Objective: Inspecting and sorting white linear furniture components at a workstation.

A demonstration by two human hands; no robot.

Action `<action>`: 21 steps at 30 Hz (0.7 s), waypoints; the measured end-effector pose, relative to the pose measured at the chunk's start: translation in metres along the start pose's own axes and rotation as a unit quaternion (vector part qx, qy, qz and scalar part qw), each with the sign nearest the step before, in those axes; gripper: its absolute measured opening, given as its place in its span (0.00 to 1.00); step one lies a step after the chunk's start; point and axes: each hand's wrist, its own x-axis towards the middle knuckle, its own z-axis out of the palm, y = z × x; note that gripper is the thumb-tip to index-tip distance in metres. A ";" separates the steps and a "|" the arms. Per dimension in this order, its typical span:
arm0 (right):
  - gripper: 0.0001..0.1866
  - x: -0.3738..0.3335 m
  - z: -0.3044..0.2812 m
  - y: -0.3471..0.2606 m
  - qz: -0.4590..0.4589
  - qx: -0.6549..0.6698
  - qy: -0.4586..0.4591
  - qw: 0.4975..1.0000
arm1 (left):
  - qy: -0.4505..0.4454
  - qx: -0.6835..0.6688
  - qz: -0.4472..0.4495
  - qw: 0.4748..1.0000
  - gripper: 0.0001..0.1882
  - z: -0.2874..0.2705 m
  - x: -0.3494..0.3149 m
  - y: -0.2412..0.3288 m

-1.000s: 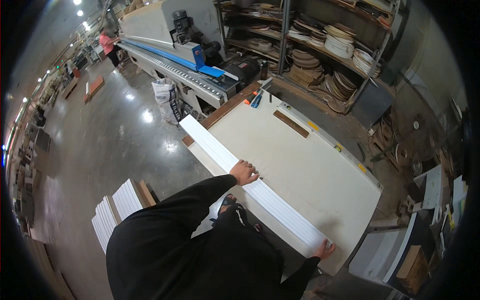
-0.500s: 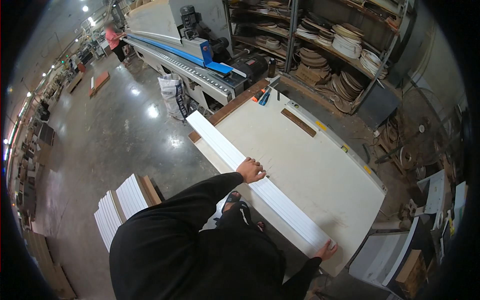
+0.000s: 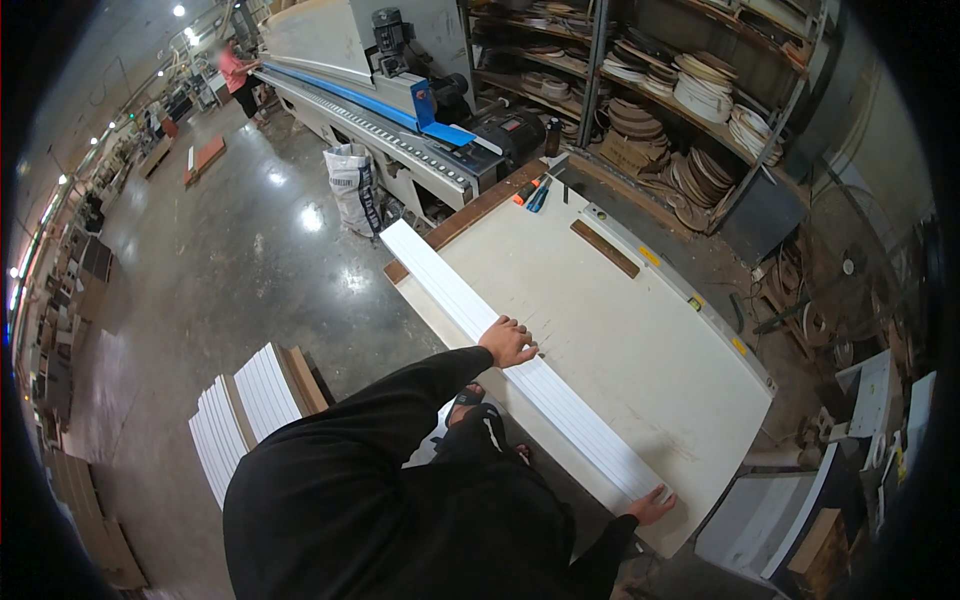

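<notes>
White strips (image 3: 580, 420) on table (image 3: 660, 350); my left hand (image 3: 510, 342) across middle, my right hand (image 3: 653, 508) touching end; whether either grips, I cannot tell.

White strips (image 3: 565, 400): smooth, low sheen; plastic or painted wd, can't tell
Tabletop (image 3: 610, 330): matt, mostly smooth, scuffed nr middle
Table border (image 3: 470, 222): bare-lkg wd, dull, rough
Spirit level (image 3: 672, 279): metal-lkg, smooth
Floor (image 3: 240, 270): hard, glossy w/ lamp glare
Sleeve (image 3: 400, 388): matt cloth
Sack (image 3: 346, 195): crinkled, plastic-lkg
Machine bed (image 3: 412, 153): metal, dull sheen
</notes>
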 end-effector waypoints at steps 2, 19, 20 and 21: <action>0.35 -0.004 -0.004 -0.011 -0.009 0.032 0.003 0.999 | 0.007 0.004 0.003 1.000 0.23 0.001 -0.001 -0.001; 0.35 -0.002 -0.004 -0.017 -0.031 -0.002 0.003 1.000 | -0.024 0.012 -0.011 1.000 0.24 -0.003 0.004 0.003; 0.35 -0.003 -0.005 -0.018 -0.032 -0.021 0.004 0.999 | -0.024 0.011 -0.012 1.000 0.24 -0.003 0.004 0.003; 0.35 -0.003 -0.005 -0.020 -0.032 -0.020 0.004 0.999 | -0.025 0.011 -0.012 1.000 0.24 -0.003 0.003 0.003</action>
